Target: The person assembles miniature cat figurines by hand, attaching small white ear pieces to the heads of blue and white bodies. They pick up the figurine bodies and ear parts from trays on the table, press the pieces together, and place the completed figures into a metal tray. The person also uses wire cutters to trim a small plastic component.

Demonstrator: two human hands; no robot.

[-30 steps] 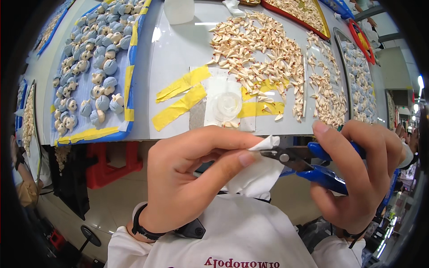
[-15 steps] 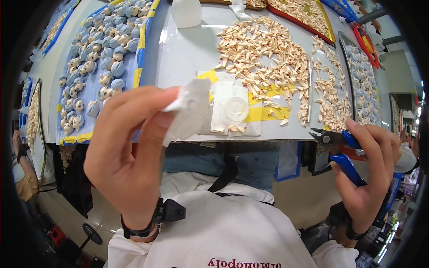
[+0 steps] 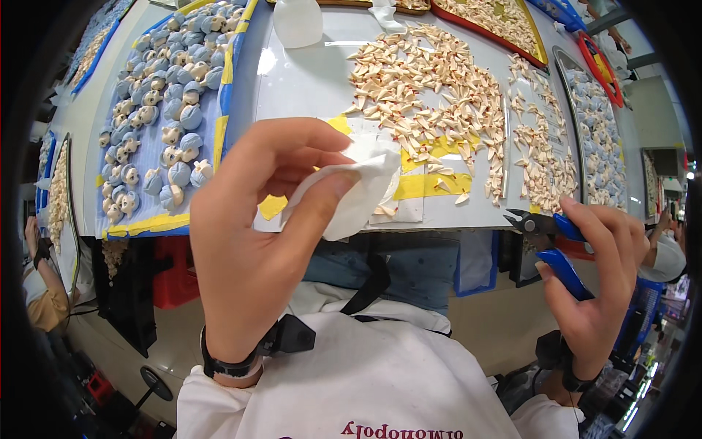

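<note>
Between the thumb and fingers of my left hand (image 3: 252, 212) is a thin white wipe (image 3: 340, 201), creased and hanging over the near edge of the table. It covers most of the white pad behind it. My right hand (image 3: 607, 271) is wrapped loosely around side cutters (image 3: 563, 274) with blue handles; their dark jaws are apart, with nothing between them, near the table's front edge. Beyond both hands spreads a heap of small cream pointed pieces (image 3: 417, 95) with reddish tips. Yellow tape (image 3: 431, 186) crosses the tabletop beside the wipe.
A blue-lined tray (image 3: 150, 208) of small pale-blue and cream doll heads stands left. Further cream pieces (image 3: 541, 139) and a metal-rimmed tray (image 3: 570, 69) of pale-blue pieces lie right. At the back are a translucent container (image 3: 298, 23) and a red-edged tray (image 3: 486, 36).
My left hand has moved right with the wipe, which now hides the round translucent dish seen on the pad before. The side cutters in my right hand have hardly shifted.
</note>
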